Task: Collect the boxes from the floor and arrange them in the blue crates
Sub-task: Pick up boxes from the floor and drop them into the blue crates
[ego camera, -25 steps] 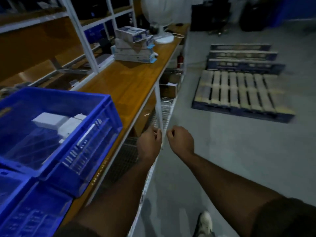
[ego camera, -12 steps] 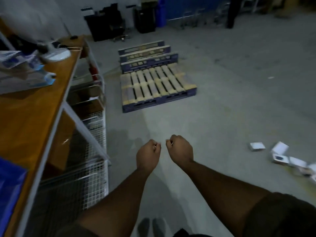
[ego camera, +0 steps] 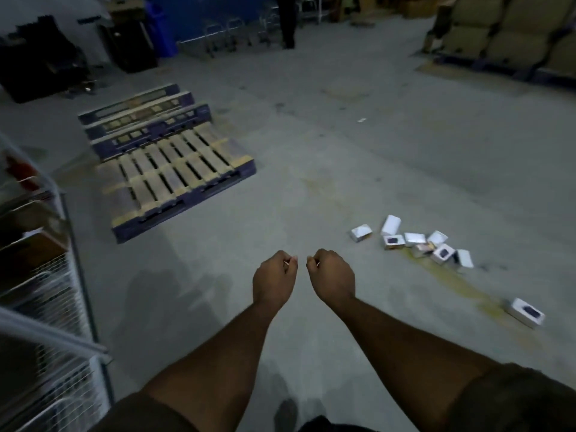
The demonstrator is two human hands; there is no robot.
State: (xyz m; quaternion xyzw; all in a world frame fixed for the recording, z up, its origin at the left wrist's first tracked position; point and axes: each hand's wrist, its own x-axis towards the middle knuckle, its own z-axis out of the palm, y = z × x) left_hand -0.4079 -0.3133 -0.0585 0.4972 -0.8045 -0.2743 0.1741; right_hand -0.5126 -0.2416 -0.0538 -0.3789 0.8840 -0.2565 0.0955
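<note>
Several small white boxes (ego camera: 414,241) lie in a loose heap on the grey concrete floor, to the right of my hands and farther away. One more white box (ego camera: 525,312) lies apart at the right edge. My left hand (ego camera: 274,280) and my right hand (ego camera: 332,277) are held out side by side in front of me, both with fingers curled into fists and holding nothing. Neither hand touches a box. No blue crate is in view.
A wooden pallet (ego camera: 174,179) with blue edges lies on the floor ahead left, with more pallets (ego camera: 140,116) behind it. A white wire-mesh shelf unit (ego camera: 59,307) stands at my left. A person's legs (ego camera: 286,20) stand far ahead. Stacked sacks (ego camera: 514,32) fill the far right.
My view has swung right, away from the workbench and blue crates, and the heap of boxes has come fully into view. Both hands stay curled in front of me.
</note>
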